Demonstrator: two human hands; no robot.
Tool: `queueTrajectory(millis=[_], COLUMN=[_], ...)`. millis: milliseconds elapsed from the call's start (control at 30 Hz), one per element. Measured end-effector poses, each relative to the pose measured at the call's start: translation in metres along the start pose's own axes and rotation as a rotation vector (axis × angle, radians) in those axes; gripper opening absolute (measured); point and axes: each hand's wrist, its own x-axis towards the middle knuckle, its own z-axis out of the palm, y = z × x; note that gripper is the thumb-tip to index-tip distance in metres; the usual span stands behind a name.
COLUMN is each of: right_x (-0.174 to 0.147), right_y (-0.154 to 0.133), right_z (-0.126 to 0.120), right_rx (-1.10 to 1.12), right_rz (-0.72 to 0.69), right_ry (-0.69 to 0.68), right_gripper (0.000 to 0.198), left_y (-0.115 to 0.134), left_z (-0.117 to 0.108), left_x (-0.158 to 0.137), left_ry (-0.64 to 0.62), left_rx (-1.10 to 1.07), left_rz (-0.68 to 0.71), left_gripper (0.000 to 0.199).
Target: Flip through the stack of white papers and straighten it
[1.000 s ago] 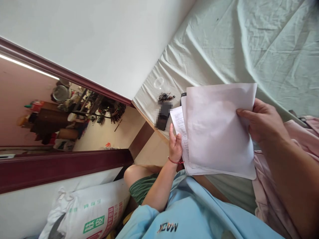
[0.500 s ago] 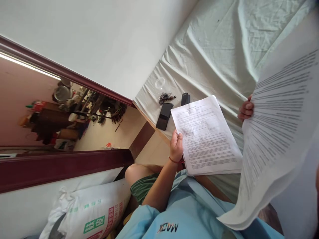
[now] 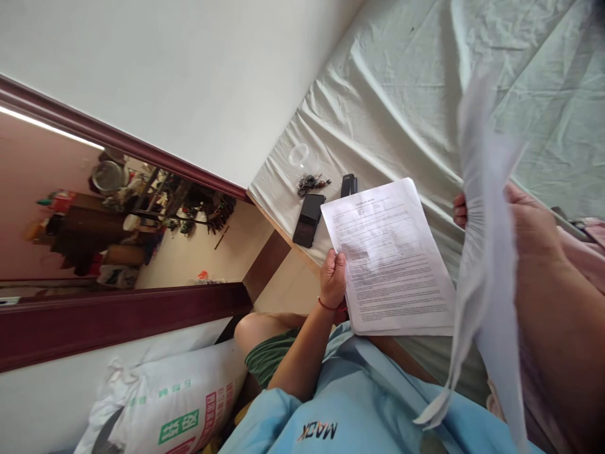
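My left hand (image 3: 333, 279), with a red string bracelet at its wrist, grips the left edge of a printed paper stack (image 3: 392, 258), thumb on top. The stack's lower edge is by my blue shirt. On the right, my right hand (image 3: 532, 217) is closed around a separate sheaf of printed sheets (image 3: 482, 252), held upright and seen nearly edge-on. The sheaf hides part of that hand, and its sheets are bent and blurred. Beyond the stack's upper left edge lie a black stapler-like object (image 3: 348, 185) and a black phone (image 3: 309, 219).
A tangled cord (image 3: 309, 184) and a clear round plastic container (image 3: 299, 156) lie on the pale, wrinkled cloth (image 3: 392, 120). A white printed sack (image 3: 179, 397) stands at lower left. Past a dark red door frame (image 3: 142, 321) is a cluttered room.
The sheaf in my right hand has swung from facing me to nearly edge-on, moving left. My right forearm now shows. The left hand still holds the stack in about the same place.
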Motion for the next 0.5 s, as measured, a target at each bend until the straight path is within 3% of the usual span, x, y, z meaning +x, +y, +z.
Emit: queueTrajectory(millis=[100, 233, 300, 500], right_x=[0.000, 0.001, 0.000, 0.003], right_y=[0.008, 0.014, 0.012, 0.013], right_z=[-0.001, -0.009, -0.011, -0.014], right_rx=[-0.141, -0.559, -0.667, -0.568], right_rz=[0.002, -0.128, -0.151, -0.065], right_ry=[0.008, 0.041, 0.073, -0.002], right_gripper=[0.040, 0.025, 0.024, 0.037], left_y=[0.003, 0.008, 0.009, 0.019], left_z=[0.000, -0.001, 0.000, 0.013], left_x=[-0.001, 0.000, 0.002, 0.013], left_ry=[-0.013, -0.051, -0.093, -0.202], left_rx=[-0.006, 0.051, 0.027, -0.038], left_rz=[0.001, -0.001, -0.018, -0.006], left_gripper=[0.045, 0.045, 0.044, 0.044])
